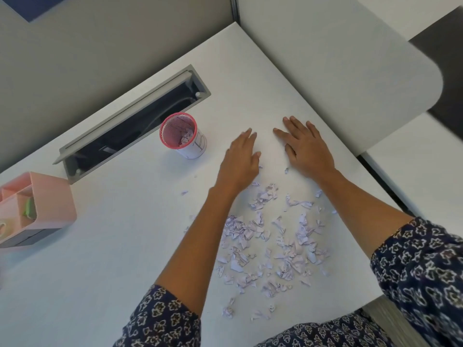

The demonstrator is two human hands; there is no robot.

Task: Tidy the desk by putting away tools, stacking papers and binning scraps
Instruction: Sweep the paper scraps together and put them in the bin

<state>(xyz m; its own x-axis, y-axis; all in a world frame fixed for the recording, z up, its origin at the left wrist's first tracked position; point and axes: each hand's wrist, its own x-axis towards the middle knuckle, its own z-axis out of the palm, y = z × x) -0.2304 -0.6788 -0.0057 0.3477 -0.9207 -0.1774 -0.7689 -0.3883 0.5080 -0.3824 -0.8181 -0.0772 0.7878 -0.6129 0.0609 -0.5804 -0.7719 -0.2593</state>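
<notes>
Both hands lie flat and empty on the counter [105, 246], left hand [240, 159] and right hand [305, 149] fingers spread. The scraps [273, 244] lie just behind them, toward the body; the cup [181, 135] stands nearer the left.

Bare counter [120, 236] left of the scraps [270, 241]; the mesh cup [181, 135] and pink organizer [37, 209] block farther left.

Many small torn paper scraps [270, 244] lie scattered on the white desk [112, 246]. A pink mesh cup [179, 131] holds some scraps.
</notes>
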